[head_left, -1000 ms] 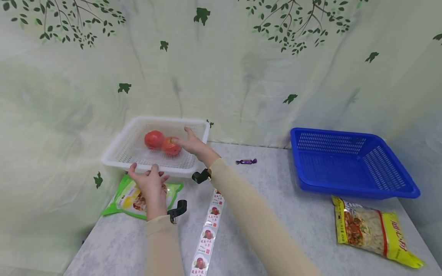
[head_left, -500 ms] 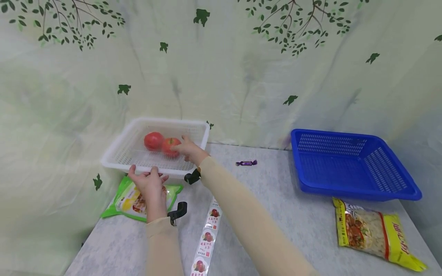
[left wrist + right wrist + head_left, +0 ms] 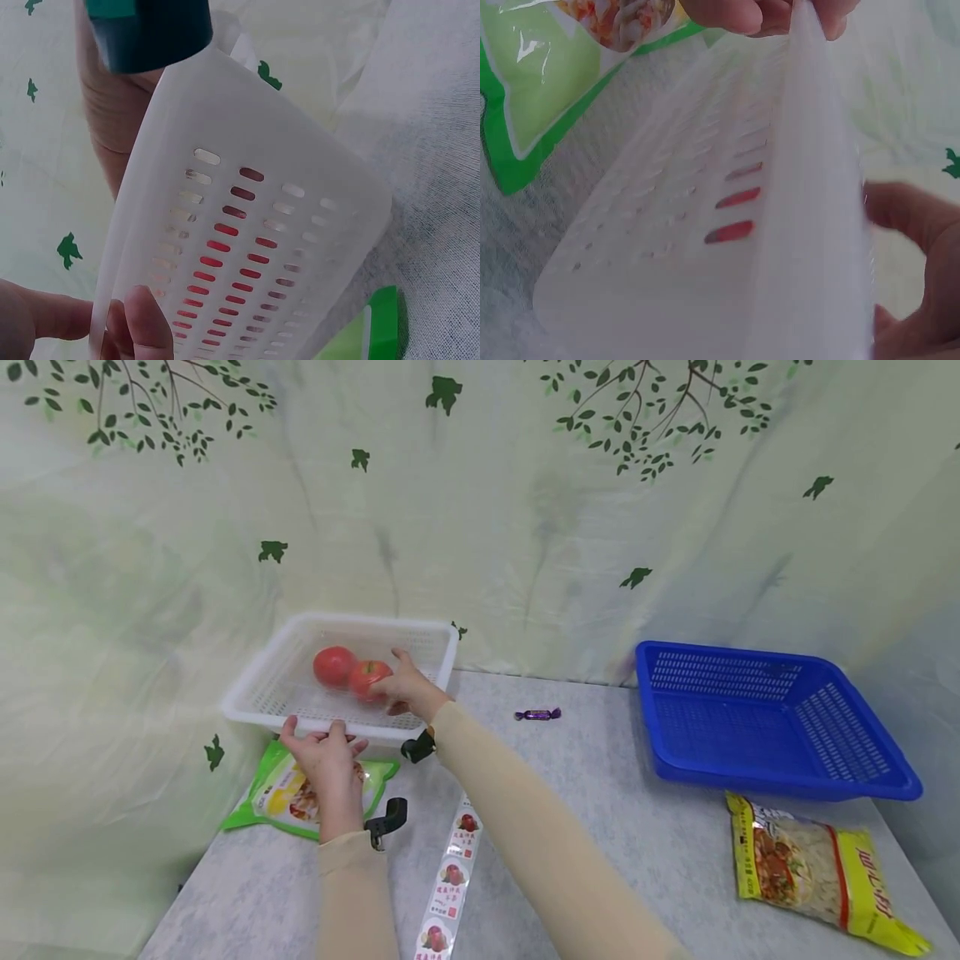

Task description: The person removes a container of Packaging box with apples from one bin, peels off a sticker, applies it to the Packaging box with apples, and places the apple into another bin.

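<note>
A leaf-printed backdrop (image 3: 480, 527) stands behind the grey worktop (image 3: 585, 860). At its far left corner, the left hand (image 3: 327, 768) pinches the near rim of the white basket (image 3: 258, 716). Inside, the right hand (image 3: 412, 688) has fingers against the right side of the right apple (image 3: 366, 678); whether they grasp it, I cannot tell. Both wrist views show only red through slots; the green packet (image 3: 270, 797) is partly covered.

White rectangular plastic basket (image 3: 255, 717) with slotted sides, upright at the table's far left, its near rim pinched by the left hand (image 3: 327, 768). Inside, two round red apples sit side by side; the right apple (image 3: 365, 680), stem up, is at the fingertips of the right hand (image 3: 412, 688).
</note>
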A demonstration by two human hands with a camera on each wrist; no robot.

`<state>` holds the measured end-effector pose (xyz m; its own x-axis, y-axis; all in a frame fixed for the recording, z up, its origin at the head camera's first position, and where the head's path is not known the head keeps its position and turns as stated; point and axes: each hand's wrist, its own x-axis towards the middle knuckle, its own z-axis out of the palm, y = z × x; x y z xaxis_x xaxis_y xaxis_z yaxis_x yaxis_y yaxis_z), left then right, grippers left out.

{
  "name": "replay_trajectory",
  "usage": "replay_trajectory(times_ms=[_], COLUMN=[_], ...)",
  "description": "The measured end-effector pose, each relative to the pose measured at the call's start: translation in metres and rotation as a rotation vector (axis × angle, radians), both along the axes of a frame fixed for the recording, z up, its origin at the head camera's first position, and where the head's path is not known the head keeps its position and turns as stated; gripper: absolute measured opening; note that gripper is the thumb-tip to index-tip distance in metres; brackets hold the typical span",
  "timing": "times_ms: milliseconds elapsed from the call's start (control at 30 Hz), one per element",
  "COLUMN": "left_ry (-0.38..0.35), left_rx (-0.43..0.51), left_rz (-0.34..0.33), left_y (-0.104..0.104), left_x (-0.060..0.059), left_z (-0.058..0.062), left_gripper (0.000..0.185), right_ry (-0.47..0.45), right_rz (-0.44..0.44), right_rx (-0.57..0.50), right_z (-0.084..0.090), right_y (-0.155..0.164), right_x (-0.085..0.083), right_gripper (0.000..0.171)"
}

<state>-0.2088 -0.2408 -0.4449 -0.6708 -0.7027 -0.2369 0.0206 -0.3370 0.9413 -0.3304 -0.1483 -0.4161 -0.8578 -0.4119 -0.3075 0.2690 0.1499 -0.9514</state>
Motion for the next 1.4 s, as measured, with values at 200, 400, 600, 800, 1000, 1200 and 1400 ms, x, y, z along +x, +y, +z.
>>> replay_trajectory(times_ms=[200,400,600,800,1000,1200,1400], left_ry=[0.005,0.013,0.010,0.007,-0.002,-0.014,-0.030], left_rx=[0.003,0.007,-0.002,0.001,-0.001,-0.009,-0.012], left_rz=[-0.001,0.000,-0.003,-0.007,-0.011,-0.002,0.007], left_y=[0.000,0.000,-0.001,-0.002,-0.002,-0.002,-0.001], left_x=[0.000,0.001,0.001,0.001,0.002,0.001,0.001], left_z=[0.001,0.000,-0.003,-0.003,-0.001,0.000,0.000], left_gripper=[0.075,0.075,0.076,0.076,0.076,0.075,0.075], right_ry=[0.013,0.083,0.107,0.100,0.092,0.099,0.098], right_rz=[0.061,0.034,0.036,0.010,0.030,0.033,0.029], right_rx=[0.061,0.069,0.030,0.047,-0.076,-0.161,-0.193], right_z=[-0.005,-0.008,-0.005,-0.006,-0.006,-0.005,0.000], right_y=[-0.003,-0.004,0.000,-0.003,0.002,0.007,0.013], right_x=[-0.006,-0.004,0.001,-0.001,-0.002,-0.003,-0.002], right_gripper=[0.086,0.068,0.057,0.058,0.061,0.068,0.066])
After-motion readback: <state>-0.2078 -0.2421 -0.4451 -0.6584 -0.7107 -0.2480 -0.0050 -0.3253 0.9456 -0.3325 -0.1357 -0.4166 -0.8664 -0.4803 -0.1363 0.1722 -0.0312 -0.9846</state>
